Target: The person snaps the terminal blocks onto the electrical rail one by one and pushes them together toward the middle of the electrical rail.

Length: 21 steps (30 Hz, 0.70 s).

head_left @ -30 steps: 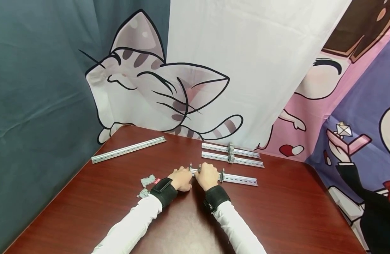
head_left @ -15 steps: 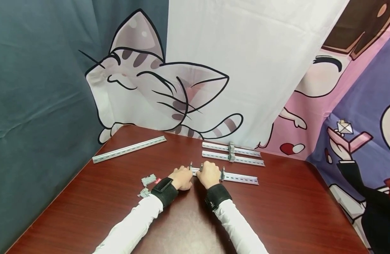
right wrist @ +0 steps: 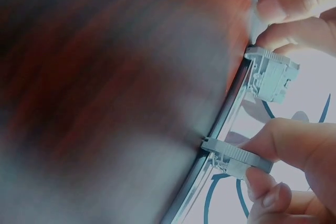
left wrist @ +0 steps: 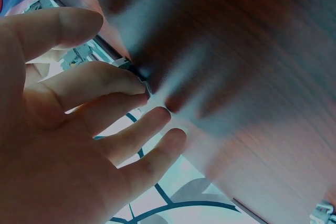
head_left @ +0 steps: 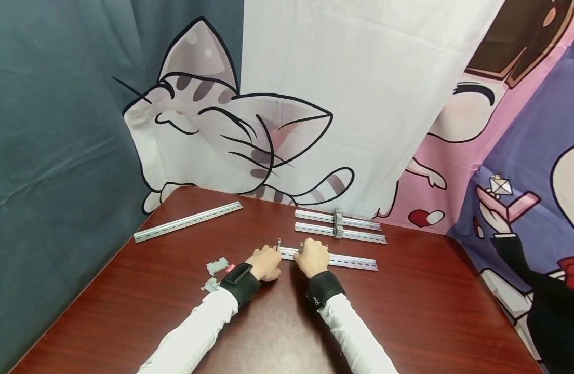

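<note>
A slotted metal DIN rail (head_left: pixel 352 261) lies before me with several grey terminal blocks upright on it. My left hand (head_left: pixel 265 263) holds the rail's left end, thumb and index fingertip at its edge in the left wrist view. Close to those fingers stands one terminal block (right wrist: pixel 270 74). My right hand (head_left: pixel 312 258) pinches another grey terminal block (right wrist: pixel 236 156) between thumb and fingers, its foot at the rail. Farther right, the right hand mostly hides a third block (head_left: pixel 327 248) in the head view.
Two parallel rails (head_left: pixel 361 237) at the back right carry a packed row of terminal blocks (head_left: pixel 338 224) across them. A bare rail (head_left: pixel 188 222) lies slanted at the back left. Loose grey terminal blocks (head_left: pixel 216 266) and a small red piece (head_left: pixel 230 268) lie left of the left hand.
My right hand has moved right along the rail with the pinched terminal block, nearing the third block and covering most of it. The left hand has stayed at the rail's end.
</note>
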Motion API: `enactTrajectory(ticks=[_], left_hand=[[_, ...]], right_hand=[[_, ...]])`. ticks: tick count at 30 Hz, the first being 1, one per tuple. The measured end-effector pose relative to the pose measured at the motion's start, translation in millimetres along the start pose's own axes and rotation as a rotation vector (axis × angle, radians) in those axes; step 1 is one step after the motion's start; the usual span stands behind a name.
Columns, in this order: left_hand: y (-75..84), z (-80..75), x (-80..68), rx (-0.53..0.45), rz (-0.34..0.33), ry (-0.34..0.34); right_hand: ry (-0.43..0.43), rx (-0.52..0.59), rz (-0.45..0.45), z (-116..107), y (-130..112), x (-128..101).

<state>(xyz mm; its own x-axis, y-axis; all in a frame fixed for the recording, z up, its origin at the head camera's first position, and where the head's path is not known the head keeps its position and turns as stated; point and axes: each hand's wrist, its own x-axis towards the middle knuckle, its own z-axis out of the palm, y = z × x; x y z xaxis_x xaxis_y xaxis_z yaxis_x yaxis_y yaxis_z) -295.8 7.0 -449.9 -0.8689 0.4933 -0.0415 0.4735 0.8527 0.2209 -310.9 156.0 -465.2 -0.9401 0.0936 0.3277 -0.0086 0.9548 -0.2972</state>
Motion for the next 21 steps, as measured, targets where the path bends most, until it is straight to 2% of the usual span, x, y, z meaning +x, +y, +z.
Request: enactTrajectory(ticks=[21], left_hand=[[-1.0, 2.8, 0.9, -0.009, 0.0, -0.002]], right_hand=[[0.002, 0.011, 0.057, -10, 15, -1]])
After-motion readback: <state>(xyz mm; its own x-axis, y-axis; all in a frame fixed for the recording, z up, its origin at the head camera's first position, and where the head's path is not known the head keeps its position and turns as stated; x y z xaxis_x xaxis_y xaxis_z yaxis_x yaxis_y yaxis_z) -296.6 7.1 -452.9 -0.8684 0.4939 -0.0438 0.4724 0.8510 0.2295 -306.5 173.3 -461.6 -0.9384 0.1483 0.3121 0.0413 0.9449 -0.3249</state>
